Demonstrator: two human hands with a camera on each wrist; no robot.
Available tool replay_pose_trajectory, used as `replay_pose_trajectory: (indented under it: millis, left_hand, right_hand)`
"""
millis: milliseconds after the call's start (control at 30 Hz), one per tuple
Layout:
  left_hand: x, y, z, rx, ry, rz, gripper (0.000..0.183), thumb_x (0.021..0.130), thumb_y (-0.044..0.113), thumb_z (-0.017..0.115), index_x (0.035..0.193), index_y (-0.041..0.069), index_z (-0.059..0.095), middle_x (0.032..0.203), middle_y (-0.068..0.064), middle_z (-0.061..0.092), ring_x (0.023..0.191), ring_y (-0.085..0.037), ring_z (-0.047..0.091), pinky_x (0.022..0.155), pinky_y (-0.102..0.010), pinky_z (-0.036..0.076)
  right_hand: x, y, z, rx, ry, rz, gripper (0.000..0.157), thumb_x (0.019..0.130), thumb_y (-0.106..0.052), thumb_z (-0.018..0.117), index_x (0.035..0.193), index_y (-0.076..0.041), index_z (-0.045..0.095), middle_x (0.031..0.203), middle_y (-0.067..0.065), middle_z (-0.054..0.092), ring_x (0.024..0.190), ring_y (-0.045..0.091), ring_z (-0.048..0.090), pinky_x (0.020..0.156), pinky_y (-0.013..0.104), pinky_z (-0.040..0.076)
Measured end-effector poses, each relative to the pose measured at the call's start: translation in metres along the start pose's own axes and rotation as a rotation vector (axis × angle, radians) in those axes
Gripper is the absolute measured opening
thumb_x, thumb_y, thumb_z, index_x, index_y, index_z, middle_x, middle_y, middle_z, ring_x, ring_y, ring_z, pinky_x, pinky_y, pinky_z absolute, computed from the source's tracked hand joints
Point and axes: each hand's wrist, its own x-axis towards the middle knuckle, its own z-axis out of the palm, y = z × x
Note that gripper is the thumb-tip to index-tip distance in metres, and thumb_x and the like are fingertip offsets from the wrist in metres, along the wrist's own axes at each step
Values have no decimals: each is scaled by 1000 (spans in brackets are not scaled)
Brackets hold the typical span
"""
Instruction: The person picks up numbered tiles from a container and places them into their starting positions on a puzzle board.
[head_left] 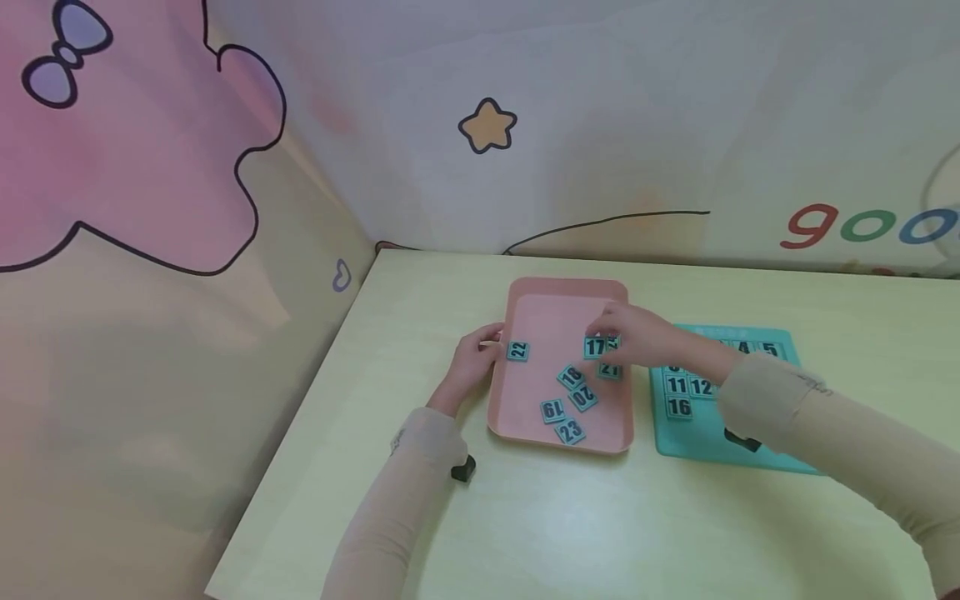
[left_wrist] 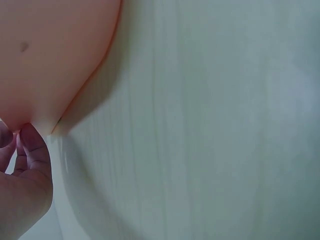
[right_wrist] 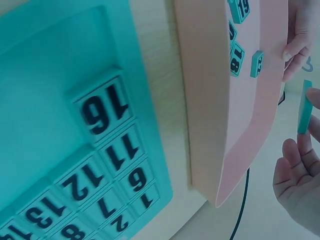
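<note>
My right hand [head_left: 637, 335] is over the right side of the pink tray [head_left: 551, 312], pinching a teal number tile marked 17 [head_left: 595, 347]. In the right wrist view that tile [right_wrist: 304, 107] appears edge-on between thumb and fingers. Just under the hand lie tile 21 [head_left: 609, 372] and another tile partly hidden by fingers. My left hand [head_left: 472, 362] pinches the tray's left rim; the left wrist view shows thumb and fingertips at the pink edge. Near it, tile 22 [head_left: 517, 351] lies sideways. Tiles 18 [head_left: 571, 377], 20 [head_left: 582, 397], 19 [head_left: 552, 411] and 23 [head_left: 570, 431] lie loose toward the front.
Right of the tray, a teal number board [head_left: 697, 442] holds rows of tiles, among them 11, 12 and 16 [right_wrist: 102, 107]; my right forearm covers part of it. A printed wall [head_left: 600, 158] stands behind the pale table [head_left: 540, 525], another at the left.
</note>
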Motion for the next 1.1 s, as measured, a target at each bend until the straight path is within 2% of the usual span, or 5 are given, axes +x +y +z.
replay_pose_trajectory:
  millis: [233,600,700,900,1100]
  left_hand:
    - [-1,0,0,2,5,-1,43,82,8,47,124,15,51,114,-9,53,87,-18,53,73,-25,47]
    - [-1,1,0,14,2,7,42,84,8,48,125,14,50,115,-10,53,89,-19,53,74,-25,47]
    - [-1,1,0,15,0,7,42,84,8,47,126,14,50,115,-10,53,89,-19,53,73,-24,46]
    - [0,-1,0,16,1,17,42,84,8,47,126,13,50,114,-10,53,88,-19,53,72,-24,46]
    - [0,-1,1,7,0,8,43,83,8,47,126,13,50,114,-9,53,89,-19,54,74,-25,47]
  right_hand:
    - [-32,7,-5,9,24,3,34,72,-9,68,105,-4,63,95,5,56,87,23,50,73,34,47]
    - [-80,36,1,-53,27,61,33,74,-16,67,105,-4,63,93,4,56,87,20,53,72,36,50]
    - [-90,45,5,-75,31,85,33,73,-16,68,104,-5,63,95,5,57,88,20,53,71,35,50]
    - [-107,63,15,-106,55,79,32,72,-15,69,102,-6,65,90,2,57,82,16,53,67,30,49]
    - [-118,78,24,-98,64,103,31,71,-14,68,100,-5,65,92,5,58,83,18,55,68,33,49]
